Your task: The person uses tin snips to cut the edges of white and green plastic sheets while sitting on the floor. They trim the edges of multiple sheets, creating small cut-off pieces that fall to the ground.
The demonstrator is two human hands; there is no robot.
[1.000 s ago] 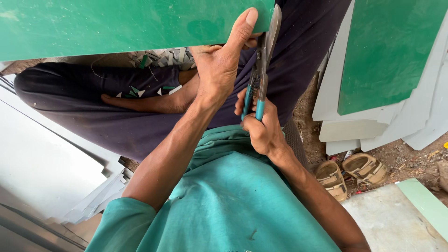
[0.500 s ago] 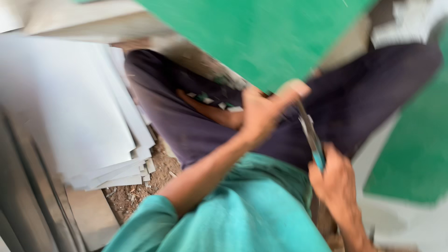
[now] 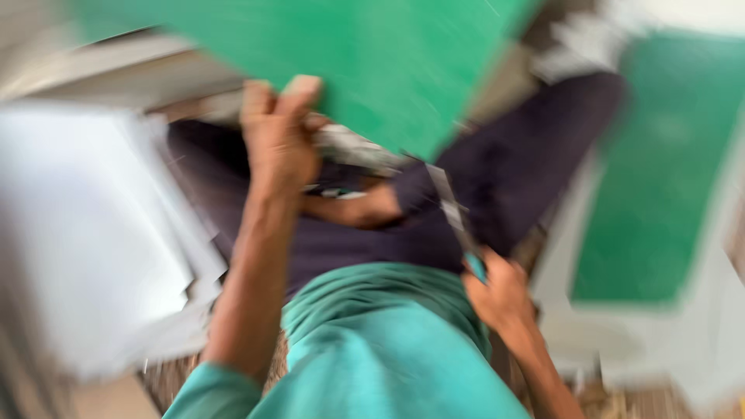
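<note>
The picture is strongly blurred by motion. My left hand (image 3: 281,136) grips the lower edge of a large green sheet (image 3: 372,54) that fills the top of the view. My right hand (image 3: 500,291) is lower right, closed around the teal handle of a pair of shears (image 3: 454,213) whose grey blades point up toward the sheet's edge. Between my arms lie my legs in dark trousers (image 3: 497,171) and my teal shirt (image 3: 372,349).
A stack of white sheets (image 3: 93,233) lies at the left. Another green sheet on a white backing (image 3: 660,178) rests at the right. Bare earth floor (image 3: 167,376) shows at the bottom.
The view has swung and blurred. The green sheet has shifted across the top, my left hand has slid left along its edge, and my right hand with the shears has dropped lower right.
</note>
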